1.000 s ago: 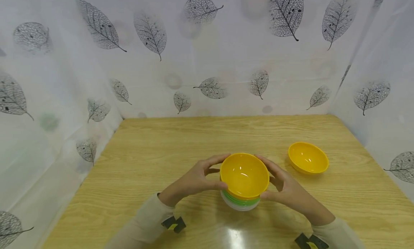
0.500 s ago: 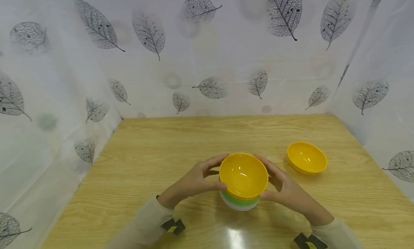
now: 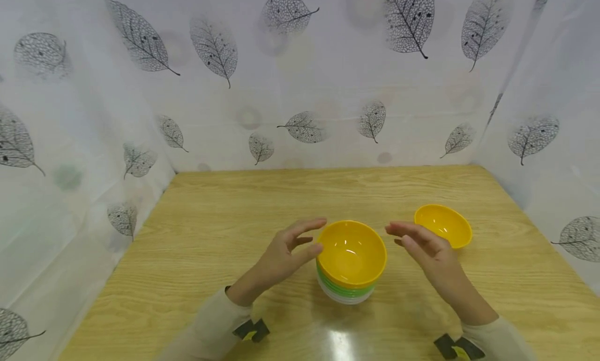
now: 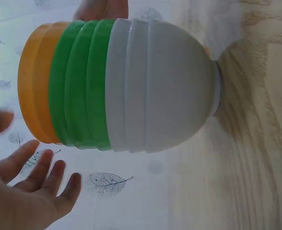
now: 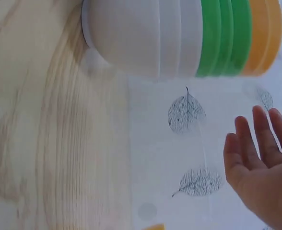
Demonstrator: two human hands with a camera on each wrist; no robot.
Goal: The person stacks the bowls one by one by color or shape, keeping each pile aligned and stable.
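A stack of nested bowls stands upright on the table: white bowls (image 4: 174, 86) at the bottom, green bowls (image 4: 78, 86) in the middle, and yellow ones above. The topmost yellow bowl (image 3: 351, 254) shows its bare inside in the head view. At the stack's left my left hand (image 3: 281, 257) holds nothing; its fingers are spread and, in the left wrist view, apart from the rims. My right hand (image 3: 438, 259) is to the right of the stack, clear of it, fingers extended and holding nothing. Beyond it lies a single yellow bowl (image 3: 445, 225), partly hidden by that hand.
The wood-grain table (image 3: 234, 210) has a white curtain (image 3: 300, 79) with a leaf print behind it and along both sides. A patch of glare (image 3: 340, 345) lies on the table near its front.
Both hands have let go of the top yellow bowl. The right hand has moved away to the right, and the left fingers have loosened from the rim. The stack stays put.
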